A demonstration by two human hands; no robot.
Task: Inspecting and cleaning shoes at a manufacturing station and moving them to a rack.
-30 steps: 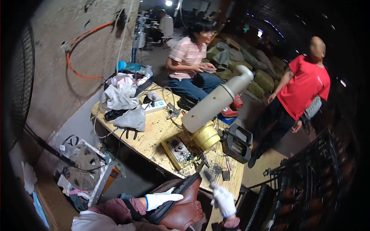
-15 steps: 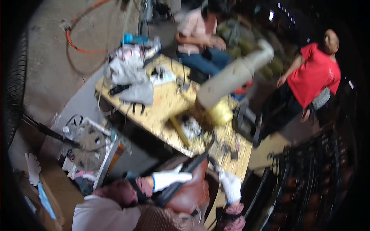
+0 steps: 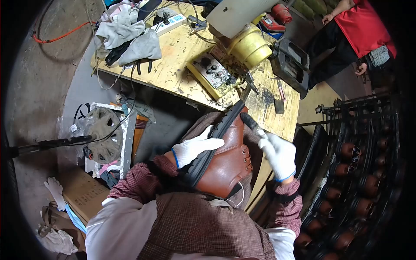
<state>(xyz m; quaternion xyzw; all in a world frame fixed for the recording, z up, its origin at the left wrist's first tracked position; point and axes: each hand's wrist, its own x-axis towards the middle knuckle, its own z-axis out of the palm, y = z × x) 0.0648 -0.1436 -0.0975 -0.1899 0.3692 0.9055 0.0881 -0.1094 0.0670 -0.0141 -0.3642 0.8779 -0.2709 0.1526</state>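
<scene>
A reddish-brown leather boot (image 3: pixel 222 167) with a thick black ridged sole (image 3: pixel 215 145) lies on its side across my lap, lace eyelets toward the right. My left hand (image 3: pixel 197 149), in a white knit glove with a blue cuff, grips the sole's edge, thumb spread along it. My right hand (image 3: pixel 279 154), gloved alike, is closed around the pale handle of a brush (image 3: pixel 248 121) with a dark head. That head is beside the upper part of the boot, close to the sole edge; whether it touches cannot be made out.
Ahead is a worktable (image 3: pixel 171 78) with a yellow-framed control box (image 3: pixel 212 71), a grey and yellow machine (image 3: pixel 249 45), grey gloves (image 3: pixel 141 47) and a power strip (image 3: pixel 171 24). Racks of brown boots (image 3: pixel 349 190) stand right. A person in red (image 3: pixel 366 26) is beyond the table.
My view has tilted down and steadied, so the boot and hands appear higher. The seated person has left the picture. Both hands remain at the boot.
</scene>
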